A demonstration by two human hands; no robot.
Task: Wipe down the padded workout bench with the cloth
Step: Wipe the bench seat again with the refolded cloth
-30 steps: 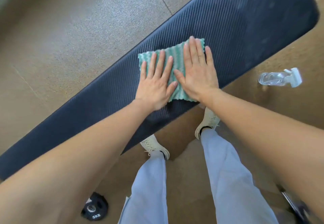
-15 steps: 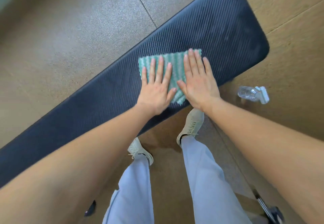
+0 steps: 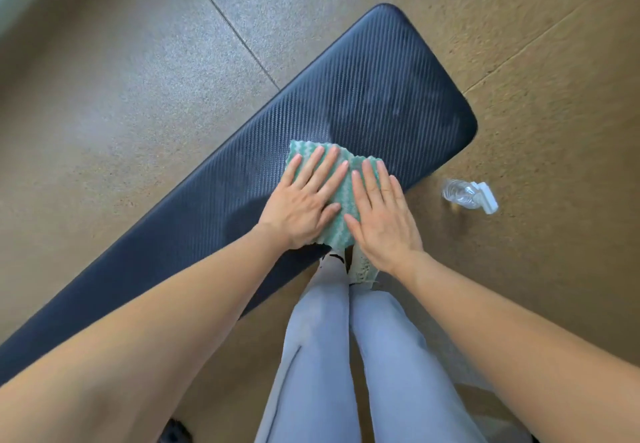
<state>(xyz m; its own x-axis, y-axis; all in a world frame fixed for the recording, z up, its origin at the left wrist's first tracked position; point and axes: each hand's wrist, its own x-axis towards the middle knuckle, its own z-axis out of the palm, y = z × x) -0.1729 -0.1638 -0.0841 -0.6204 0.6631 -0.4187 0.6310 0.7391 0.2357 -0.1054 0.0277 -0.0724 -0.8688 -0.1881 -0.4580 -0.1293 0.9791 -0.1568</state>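
Observation:
The dark ribbed bench pad [image 3: 363,96] runs diagonally from lower left to upper right, and its rounded end is in view. A green and white striped cloth [image 3: 341,200] lies on the pad's near edge, its lower part hanging over that edge. My left hand [image 3: 303,203] presses flat on the cloth's left half, fingers spread. My right hand [image 3: 381,214] presses flat on its right half. Damp streaks show on the pad beyond the cloth.
A clear spray bottle [image 3: 467,194] with a white trigger lies on the cork-coloured floor right of the bench. My legs in pale blue trousers [image 3: 329,356] and white shoes stand against the bench's near edge. A dark object [image 3: 173,430] sits at the bottom edge.
Both hands have dragged the cloth toward the pad's near edge, so it now hangs over. The view has shifted, bringing the bench's end fully into sight.

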